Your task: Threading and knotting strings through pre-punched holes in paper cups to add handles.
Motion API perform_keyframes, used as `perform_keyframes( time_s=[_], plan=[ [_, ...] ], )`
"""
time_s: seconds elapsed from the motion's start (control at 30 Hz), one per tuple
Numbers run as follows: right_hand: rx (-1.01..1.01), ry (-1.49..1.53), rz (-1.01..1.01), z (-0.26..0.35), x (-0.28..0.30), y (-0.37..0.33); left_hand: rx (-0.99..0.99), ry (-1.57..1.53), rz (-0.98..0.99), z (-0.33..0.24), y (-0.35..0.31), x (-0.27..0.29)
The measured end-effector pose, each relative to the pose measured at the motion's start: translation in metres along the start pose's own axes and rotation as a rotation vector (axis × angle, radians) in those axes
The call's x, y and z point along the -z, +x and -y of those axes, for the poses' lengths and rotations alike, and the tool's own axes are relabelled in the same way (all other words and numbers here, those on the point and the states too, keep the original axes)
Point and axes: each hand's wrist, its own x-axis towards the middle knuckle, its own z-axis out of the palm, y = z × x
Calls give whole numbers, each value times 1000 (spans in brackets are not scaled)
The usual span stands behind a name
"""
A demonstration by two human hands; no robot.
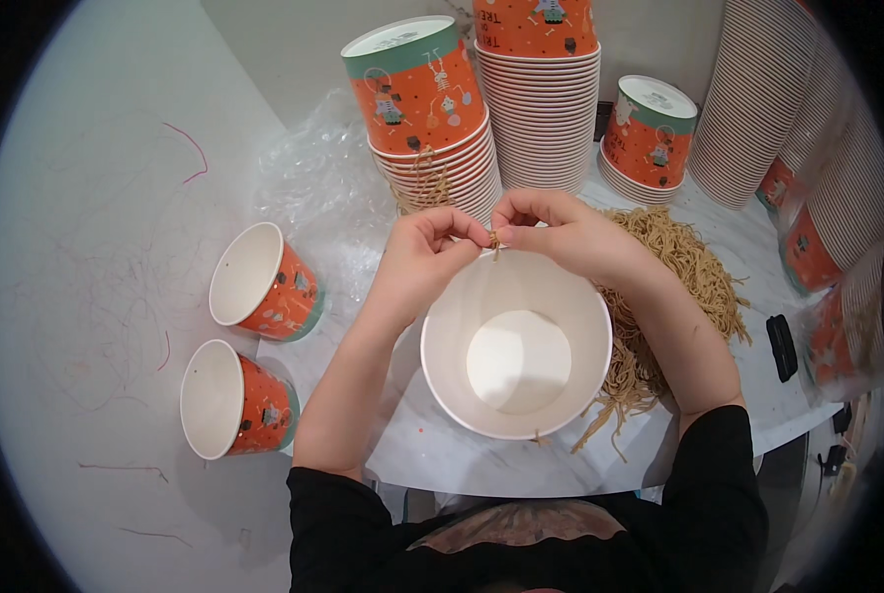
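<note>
A large white-lined paper bucket stands in front of me, mouth up, its inside bare. At its far rim, both hands pinch a short tan string. My left hand closes thumb and forefinger on it from the left. From the right, my right hand does the same, fingertips almost meeting the left ones. Whether the string is knotted is too small to tell. A tan string end also shows at the bucket's near rim. Beside my right forearm lies a heap of tan strings, partly hidden by that arm.
Two orange buckets stand at the left. Behind my hands rise stacks of nested orange buckets, a shorter stack and tall stacks at the right. Clear plastic wrap lies back left; a small black object lies right.
</note>
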Motion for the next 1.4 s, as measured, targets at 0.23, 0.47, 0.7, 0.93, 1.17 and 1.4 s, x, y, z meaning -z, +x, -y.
perform_keyframes(
  time_s=[0.23, 0.47, 0.7, 0.93, 1.17, 1.4],
  plan=[
    [-6, 15, -59, 1, -5, -2, -43, 138, -19, -7, -3, 1],
    [238, -385, -259, 4, -14, -3, -63, 99, -30, 2, -2, 2],
    [289, -466, -277, 6, -13, -9, 48, 12, -2, -3, 0, 2],
    [160, -420, -235, 12, -17, -10, 90, -6, 9, -2, 5, 7],
    [273, -355, -84, 1, -12, -6, 150, -56, 71, 7, 11, 13],
    [-43, -176, -17, 1, -7, -1, 176, 5, 159, 3, 11, 17]
  ],
)
